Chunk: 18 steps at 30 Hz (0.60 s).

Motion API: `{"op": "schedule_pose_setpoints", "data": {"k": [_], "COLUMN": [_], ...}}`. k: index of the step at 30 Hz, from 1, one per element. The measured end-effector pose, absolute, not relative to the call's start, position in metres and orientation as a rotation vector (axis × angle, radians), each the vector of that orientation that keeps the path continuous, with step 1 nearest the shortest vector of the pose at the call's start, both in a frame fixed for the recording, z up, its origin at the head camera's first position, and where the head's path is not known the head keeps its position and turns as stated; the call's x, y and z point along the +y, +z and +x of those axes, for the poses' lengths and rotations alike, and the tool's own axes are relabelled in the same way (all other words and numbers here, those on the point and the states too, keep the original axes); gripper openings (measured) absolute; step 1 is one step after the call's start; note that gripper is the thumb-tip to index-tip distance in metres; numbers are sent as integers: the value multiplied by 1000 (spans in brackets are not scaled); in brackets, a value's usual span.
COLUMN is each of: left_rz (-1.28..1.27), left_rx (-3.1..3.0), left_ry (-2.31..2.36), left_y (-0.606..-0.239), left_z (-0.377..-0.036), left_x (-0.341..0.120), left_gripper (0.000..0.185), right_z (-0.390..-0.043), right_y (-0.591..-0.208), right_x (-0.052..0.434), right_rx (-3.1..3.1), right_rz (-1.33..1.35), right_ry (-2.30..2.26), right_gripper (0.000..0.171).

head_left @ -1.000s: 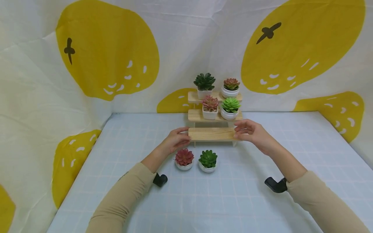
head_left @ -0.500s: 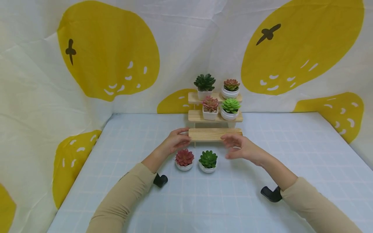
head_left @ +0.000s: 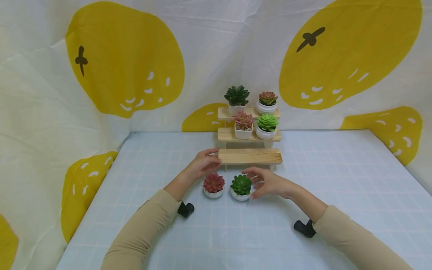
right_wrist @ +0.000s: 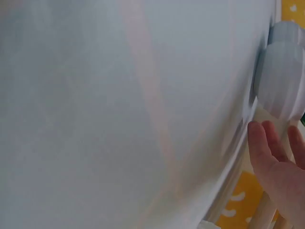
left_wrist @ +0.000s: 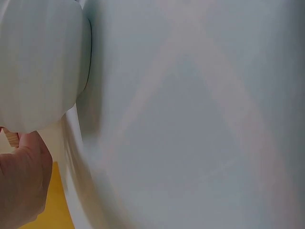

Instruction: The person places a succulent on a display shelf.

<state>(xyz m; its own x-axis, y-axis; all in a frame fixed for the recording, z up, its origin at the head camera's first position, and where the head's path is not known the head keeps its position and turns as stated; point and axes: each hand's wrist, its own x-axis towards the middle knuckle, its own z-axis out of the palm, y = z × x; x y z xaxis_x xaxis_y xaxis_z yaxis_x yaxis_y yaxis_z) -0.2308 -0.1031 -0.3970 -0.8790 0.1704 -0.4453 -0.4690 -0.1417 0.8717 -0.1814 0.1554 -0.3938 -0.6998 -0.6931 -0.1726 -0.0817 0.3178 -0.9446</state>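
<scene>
In the head view, my left hand (head_left: 202, 165) holds the left end of the lowest step of a three-tier wooden shelf (head_left: 249, 156), thumb at the front and fingers behind. My right hand (head_left: 268, 183), fingers spread and bent, reaches around the right side of a green potted succulent (head_left: 241, 184) on the table. Left of that plant stands a red potted succulent (head_left: 213, 182), close to my left wrist. The right wrist view has the fingertips (right_wrist: 256, 131) right beside a white pot (right_wrist: 281, 76). Another white pot (left_wrist: 43, 62) fills the upper left of the left wrist view.
On the top tier stand a dark green succulent (head_left: 237, 95) and a reddish-brown one (head_left: 268, 98). A pink succulent (head_left: 243, 120) and a bright green one (head_left: 267, 123) share the middle tier. A lemon-print cloth (head_left: 216, 56) hangs behind the table (head_left: 236, 232).
My right hand has let go of the shelf's right end and moved left and toward me, to the green succulent. The left hand and the plants have stayed in place.
</scene>
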Motion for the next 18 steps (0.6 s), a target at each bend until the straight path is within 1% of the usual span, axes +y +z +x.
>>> {"op": "schedule_pose_setpoints", "data": {"k": [5,11,18], "left_rz": [-328,-327,-314], "left_rx": [1717,1717,1697], "left_ry": [2069,2067,2095], "left_y": [-396,-395,-397], "left_z": [-230,-229,-230], "left_x": [-103,-103,-103], "left_gripper": [57,56,56], "right_z": [-181,-180,-179], "right_y": [-393,-392,-396], "right_x": [147,142,140], "right_rx": [2018,1995,1976], "right_rz": [-725,-706,-715], "right_ry": [-1359,-1356,-1338], "right_gripper": [78,74,75]}}
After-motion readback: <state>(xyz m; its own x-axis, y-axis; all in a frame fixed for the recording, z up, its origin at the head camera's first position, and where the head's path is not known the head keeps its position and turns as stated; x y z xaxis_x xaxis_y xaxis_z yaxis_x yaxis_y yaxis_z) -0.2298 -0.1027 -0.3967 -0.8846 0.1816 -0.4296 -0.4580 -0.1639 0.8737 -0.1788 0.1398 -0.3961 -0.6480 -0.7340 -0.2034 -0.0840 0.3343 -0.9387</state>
